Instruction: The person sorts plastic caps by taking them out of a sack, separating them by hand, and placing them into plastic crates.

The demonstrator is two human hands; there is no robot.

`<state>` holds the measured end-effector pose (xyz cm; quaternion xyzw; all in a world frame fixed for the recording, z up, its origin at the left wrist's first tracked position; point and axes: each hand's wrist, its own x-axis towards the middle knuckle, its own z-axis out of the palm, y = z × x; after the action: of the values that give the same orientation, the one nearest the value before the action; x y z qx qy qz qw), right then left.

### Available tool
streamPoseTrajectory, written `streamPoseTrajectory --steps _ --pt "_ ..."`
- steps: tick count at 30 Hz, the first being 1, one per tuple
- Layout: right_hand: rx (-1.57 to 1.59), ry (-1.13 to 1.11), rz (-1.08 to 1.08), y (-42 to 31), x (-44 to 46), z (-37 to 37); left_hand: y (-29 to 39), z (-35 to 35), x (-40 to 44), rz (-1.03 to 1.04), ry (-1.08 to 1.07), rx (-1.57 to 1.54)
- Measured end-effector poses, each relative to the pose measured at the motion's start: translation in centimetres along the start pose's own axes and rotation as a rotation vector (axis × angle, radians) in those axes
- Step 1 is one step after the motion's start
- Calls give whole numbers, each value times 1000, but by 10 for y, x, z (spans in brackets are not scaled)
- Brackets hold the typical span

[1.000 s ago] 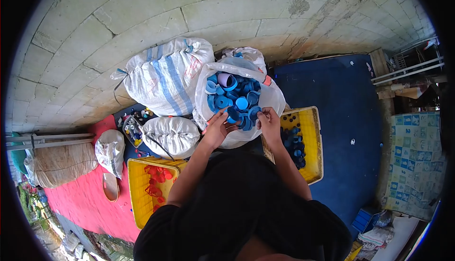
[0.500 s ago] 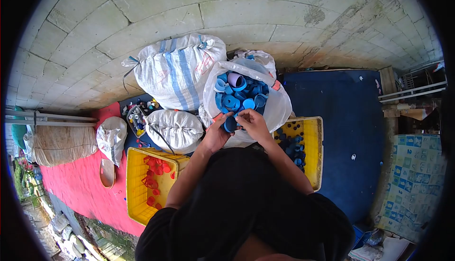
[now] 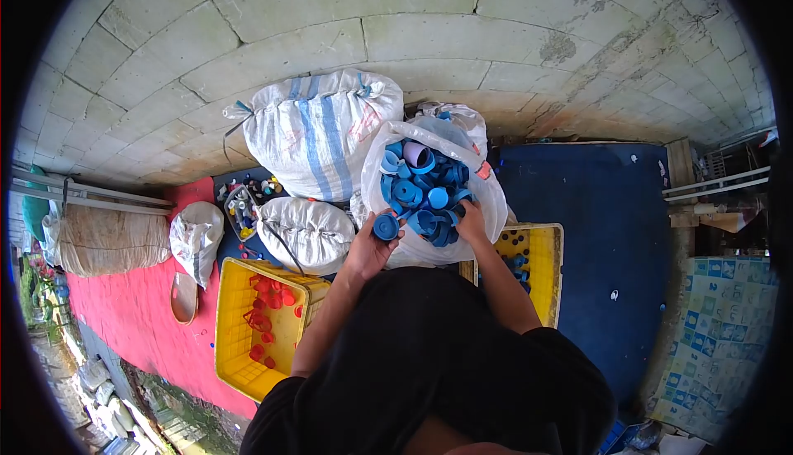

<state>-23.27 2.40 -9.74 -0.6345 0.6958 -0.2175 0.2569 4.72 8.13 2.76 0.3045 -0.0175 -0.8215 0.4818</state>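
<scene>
My left hand (image 3: 371,248) holds a round blue cap (image 3: 386,226) at the lower left edge of an open white sack (image 3: 491,199). Blue caps (image 3: 407,192) fill the sack, and a pale purple cap (image 3: 416,154) lies among them near the top. My right hand (image 3: 472,224) is at the sack's right side with its fingertips among the caps; whether they grip one is hidden.
A yellow crate (image 3: 235,323) with red caps stands at the left, another yellow crate (image 3: 545,269) with dark and blue caps at the right. Tied white sacks (image 3: 310,137) lean by the block wall (image 3: 429,42). A tray (image 3: 185,298) lies on pink sheeting (image 3: 124,315).
My hands were together at a blue cap half a second ago. Now my right hand has moved right to the caps in the sack, and the cap stays in my left hand. The view has shifted slightly.
</scene>
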Motion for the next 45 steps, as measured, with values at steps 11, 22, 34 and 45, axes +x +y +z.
streamPoseTrajectory --steps 11,22,34,45 --pt "200 368 -224 -58 35 -12 -5 3 4 0 53 -23" --pt "-155 -388 83 -75 14 16 0 -20 -14 82 99 -22" --pt "-41 -283 233 -73 -15 23 -4 -7 -9 73 61 39" --pt "554 64 -423 -134 -52 -44 -16 -4 6 61 -59 96"
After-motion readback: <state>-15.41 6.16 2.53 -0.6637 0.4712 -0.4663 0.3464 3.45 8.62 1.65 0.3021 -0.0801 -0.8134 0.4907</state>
